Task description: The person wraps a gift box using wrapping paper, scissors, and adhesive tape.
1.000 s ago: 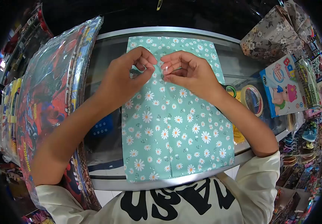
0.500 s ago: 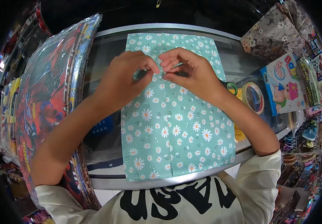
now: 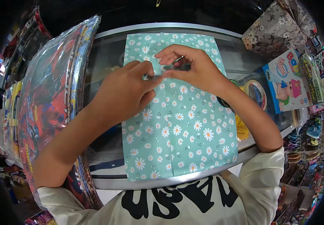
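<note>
Green daisy-patterned paper [image 3: 180, 131], with a lengthwise seam or fold, lies flat on a glass counter. Above its upper part, my left hand [image 3: 132, 84] has its fingers bent together in a pinch. My right hand [image 3: 188, 65] faces it, thumb and fingers curled. Between the two hands is a small, clear, shiny piece [image 3: 156, 77], perhaps tape or film; its exact shape is hard to make out. The fingertips of both hands are close together, near this piece.
Plastic-wrapped packs [image 3: 49, 90] stand along the left. To the right are a tape roll [image 3: 256, 95], green-handled scissors [image 3: 224, 101] partly under my right forearm, a yellow item [image 3: 241, 127], a toy box [image 3: 286, 82] and a floral box [image 3: 271, 32].
My left hand has turned and moved slightly down, its fingers closing. My right hand has shifted a little left. A clear, shiny piece now shows between them.
</note>
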Motion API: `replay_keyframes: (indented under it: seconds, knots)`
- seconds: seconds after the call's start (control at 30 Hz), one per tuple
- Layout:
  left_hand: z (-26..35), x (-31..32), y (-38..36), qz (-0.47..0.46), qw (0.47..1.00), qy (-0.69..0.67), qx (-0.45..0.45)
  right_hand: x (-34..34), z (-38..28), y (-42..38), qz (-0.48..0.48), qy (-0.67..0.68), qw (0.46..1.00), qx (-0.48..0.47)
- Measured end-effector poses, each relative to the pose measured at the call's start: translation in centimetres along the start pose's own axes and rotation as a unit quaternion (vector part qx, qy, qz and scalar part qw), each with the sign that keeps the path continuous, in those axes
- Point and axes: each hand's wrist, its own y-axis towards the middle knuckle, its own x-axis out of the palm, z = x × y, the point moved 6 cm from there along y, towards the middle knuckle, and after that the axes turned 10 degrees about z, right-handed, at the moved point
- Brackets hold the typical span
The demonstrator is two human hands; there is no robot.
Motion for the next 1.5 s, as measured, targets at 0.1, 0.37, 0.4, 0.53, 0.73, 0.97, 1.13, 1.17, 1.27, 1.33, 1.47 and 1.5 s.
replay_keyframes:
  seconds: [0.1, 0.37, 0.4, 0.53, 0.73, 0.97, 1.13, 1.17, 1.27, 1.33, 1.47, 1.5]
  knots:
    - [0.0, 0.2, -0.1, -0.01, 1.0, 0.016, 0.022, 0.0, 0.0, 0.3, -0.019, -0.005, 1.0, 0.023]
    - [0.6, 0.1, -0.1, -0.003, 0.998, 0.048, 0.044, -0.1, 0.5, 0.8, -0.012, -0.029, 0.999, 0.034]
    - [0.6, 0.1, -0.1, -0.003, 0.998, 0.048, 0.043, -0.1, 0.5, 0.8, -0.015, -0.033, 0.999, 0.033]
    - [0.4, 0.2, -0.1, -0.03, 0.999, 0.03, 0.021, -0.2, -0.1, 1.1, -0.035, -0.063, 0.997, 0.006]
    - [0.5, 0.2, -0.1, -0.019, 0.999, 0.026, 0.023, -0.5, 1.1, 2.7, 0.007, -0.096, 0.993, 0.069]
    - [0.4, 0.2, -0.1, -0.011, 0.999, 0.024, 0.024, -0.6, 1.8, 3.7, 0.003, -0.104, 0.991, 0.082]
    - [0.4, 0.2, -0.1, -0.006, 0.999, 0.021, 0.025, -0.9, 1.4, 4.0, -0.05, -0.104, 0.991, 0.073]
    - [0.4, 0.2, -0.2, 0.0, 0.999, 0.019, 0.027, -1.0, 0.6, 3.6, -0.061, -0.16, 0.985, -0.004]
    - [0.1, 0.1, -0.3, 0.006, 1.0, 0.011, 0.026, 0.2, -1.9, 0.6, -0.072, -0.337, 0.924, -0.169]
    - [0.0, 0.1, -0.4, 0.002, 1.0, 0.008, 0.021, 1.2, -2.9, -1.7, -0.05, -0.468, 0.864, -0.181]
    - [-0.2, 0.2, -0.3, -0.018, 1.0, 0.004, 0.01, 1.1, -2.4, -1.6, -0.026, -0.509, 0.844, -0.166]
    - [-0.2, 0.1, -0.2, -0.023, 1.0, 0.003, 0.006, 1.2, -2.2, -1.5, -0.029, -0.512, 0.842, -0.167]
